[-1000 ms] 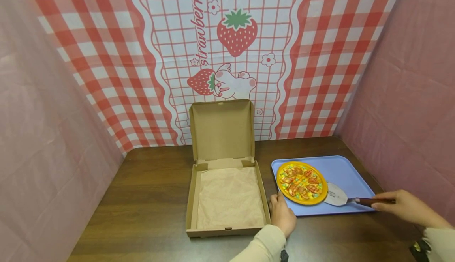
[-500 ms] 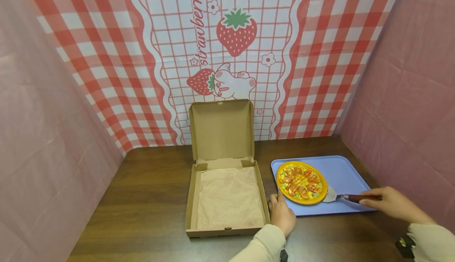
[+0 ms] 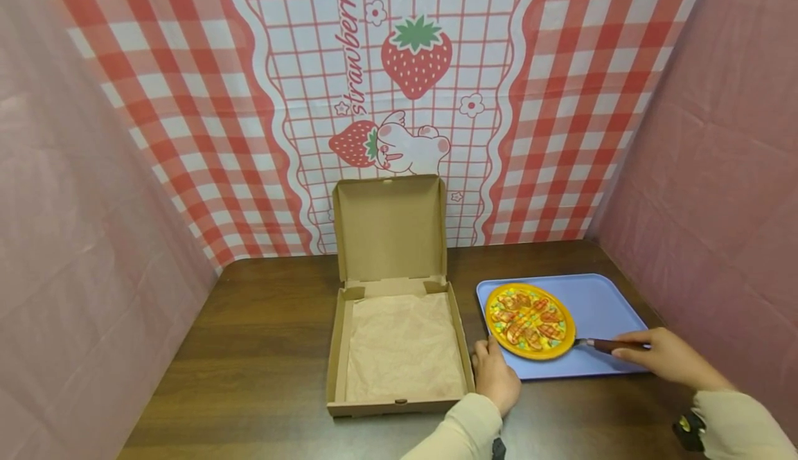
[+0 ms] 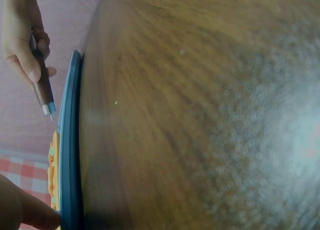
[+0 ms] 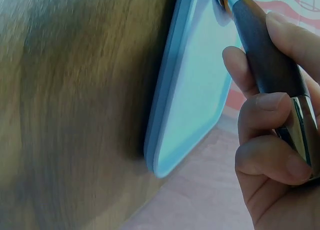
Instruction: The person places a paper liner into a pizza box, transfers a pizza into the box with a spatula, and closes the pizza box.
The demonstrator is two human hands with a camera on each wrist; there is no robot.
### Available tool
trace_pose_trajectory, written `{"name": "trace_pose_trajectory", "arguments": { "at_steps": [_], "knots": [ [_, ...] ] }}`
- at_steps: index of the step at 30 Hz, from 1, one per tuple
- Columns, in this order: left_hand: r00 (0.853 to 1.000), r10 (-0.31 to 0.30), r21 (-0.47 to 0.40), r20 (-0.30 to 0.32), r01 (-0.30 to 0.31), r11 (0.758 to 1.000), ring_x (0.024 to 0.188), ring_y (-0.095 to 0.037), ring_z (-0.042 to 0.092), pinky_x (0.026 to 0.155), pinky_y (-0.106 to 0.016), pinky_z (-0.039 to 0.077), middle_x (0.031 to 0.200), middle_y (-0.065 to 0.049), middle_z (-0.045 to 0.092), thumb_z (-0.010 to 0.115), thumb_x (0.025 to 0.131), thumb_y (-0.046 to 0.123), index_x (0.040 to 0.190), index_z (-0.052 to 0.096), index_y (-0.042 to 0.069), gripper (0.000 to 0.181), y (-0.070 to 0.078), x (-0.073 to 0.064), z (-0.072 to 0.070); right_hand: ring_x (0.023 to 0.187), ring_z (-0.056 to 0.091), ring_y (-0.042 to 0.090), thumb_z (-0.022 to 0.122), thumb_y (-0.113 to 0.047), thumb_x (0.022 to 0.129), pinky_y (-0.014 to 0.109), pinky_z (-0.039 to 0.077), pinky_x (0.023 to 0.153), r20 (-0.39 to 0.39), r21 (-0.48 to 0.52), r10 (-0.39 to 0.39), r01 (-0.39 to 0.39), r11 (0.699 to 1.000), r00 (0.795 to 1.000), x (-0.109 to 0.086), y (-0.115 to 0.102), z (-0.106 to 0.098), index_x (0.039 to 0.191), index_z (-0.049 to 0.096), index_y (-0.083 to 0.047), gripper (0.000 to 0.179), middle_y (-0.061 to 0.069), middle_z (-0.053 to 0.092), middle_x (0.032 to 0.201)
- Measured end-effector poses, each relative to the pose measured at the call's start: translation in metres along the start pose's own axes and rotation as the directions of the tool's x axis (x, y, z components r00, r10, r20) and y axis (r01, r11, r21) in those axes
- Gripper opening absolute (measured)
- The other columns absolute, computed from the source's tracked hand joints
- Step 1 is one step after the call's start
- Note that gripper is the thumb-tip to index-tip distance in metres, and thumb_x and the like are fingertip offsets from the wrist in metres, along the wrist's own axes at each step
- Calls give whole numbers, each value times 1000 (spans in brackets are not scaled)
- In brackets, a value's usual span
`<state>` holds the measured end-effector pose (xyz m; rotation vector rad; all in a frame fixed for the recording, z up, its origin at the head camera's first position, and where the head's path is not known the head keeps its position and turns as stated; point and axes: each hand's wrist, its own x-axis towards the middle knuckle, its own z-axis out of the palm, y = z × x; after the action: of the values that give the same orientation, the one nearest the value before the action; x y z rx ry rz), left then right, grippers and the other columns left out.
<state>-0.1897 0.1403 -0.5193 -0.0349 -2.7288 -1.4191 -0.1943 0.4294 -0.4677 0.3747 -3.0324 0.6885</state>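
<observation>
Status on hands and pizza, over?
Right hand grips spatula, blade apparently under pizza. Left hand holds tray at near-left corner. Pizza on tray. Possible obstacle: left hand, partly between pizza and box.

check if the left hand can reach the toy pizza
Likely yes: the left hand is at the edge of the blue tray, close beside the toy pizza, and nothing visible blocks its way.

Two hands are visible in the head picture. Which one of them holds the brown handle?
The right hand: its fingers curl round the brown handle. The left hand is instead at the blue tray's left edge, away from the handle.
</observation>
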Motion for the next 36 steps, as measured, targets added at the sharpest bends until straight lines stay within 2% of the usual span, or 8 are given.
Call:
{"name": "trace_pose_trajectory", "arguments": {
  "at_steps": [5, 12, 20, 23, 28, 31, 36],
  "knots": [
    [1000, -3, -5, 16, 3, 1000, 109, -30, 49, 94, -39, 46, 114, -10, 46, 59, 83, -4, 137, 50, -5, 55, 0, 0, 0, 67, 43, -5, 75, -24, 85, 19, 37, 56, -33, 19, -15, 15, 1000, 999, 4, -3, 7, 102, 75, 3, 32, 4, 74, 83],
    [1000, -4, 2, 22, 4, 1000, 109, -30, 49, 94, -39, 46, 115, -10, 47, 60, 83, -4, 137, 51, -4, 55, 0, 1, 0, 81, 53, -12, 75, -27, 85, 19, 48, 63, -33, 5, -14, 14, 1000, 999, 4, -5, 10, 103, 76, -1, 31, 11, 76, 96],
    [999, -27, -12, 44, 28, 1000, 112, -30, 48, 95, -39, 46, 118, -10, 46, 59, 84, -4, 139, 49, -3, 56, 0, 2, -1, 74, 49, -6, 75, -31, 85, 21, 44, 60, -39, 1, 67, -67, 998, 997, 3, -8, 14, 106, 75, 0, 38, 9, 75, 91],
    [998, -36, -25, 55, 38, 999, 112, -30, 47, 95, -39, 46, 118, -10, 45, 59, 85, -4, 140, 48, -3, 56, 0, 1, -1, 70, 46, -4, 74, -28, 86, 22, 41, 58, -53, 12, 40, -39, 999, 998, 2, -7, 15, 106, 74, 1, 35, 8, 75, 89],
    [998, -39, -27, 49, 40, 999, 112, -30, 47, 96, -40, 46, 118, -10, 45, 59, 85, -4, 140, 48, -3, 55, 0, 1, 0, 75, 49, -10, 75, -24, 85, 20, 43, 59, -103, -5, -28, 27, 1000, 994, 0, -5, 18, 101, 76, -1, 28, 6, 75, 89],
    [999, -37, -22, 37, 38, 999, 113, -31, 47, 97, -40, 46, 117, -10, 45, 59, 85, -4, 139, 48, -5, 55, -1, 1, 1, 79, 52, -12, 75, -24, 85, 19, 46, 62, -120, -6, -38, 38, 999, 992, -1, -4, 18, 101, 76, -3, 26, 7, 76, 91],
    [999, -25, -16, 20, 26, 1000, 113, -32, 48, 98, -40, 45, 117, -11, 46, 60, 85, -4, 139, 48, -6, 56, -1, 0, 2, 78, 49, -12, 76, -22, 85, 15, 43, 61, -167, 11, -51, 54, 998, 985, -3, -1, 19, 99, 77, -4, 23, 6, 76, 91]
  ]
}}
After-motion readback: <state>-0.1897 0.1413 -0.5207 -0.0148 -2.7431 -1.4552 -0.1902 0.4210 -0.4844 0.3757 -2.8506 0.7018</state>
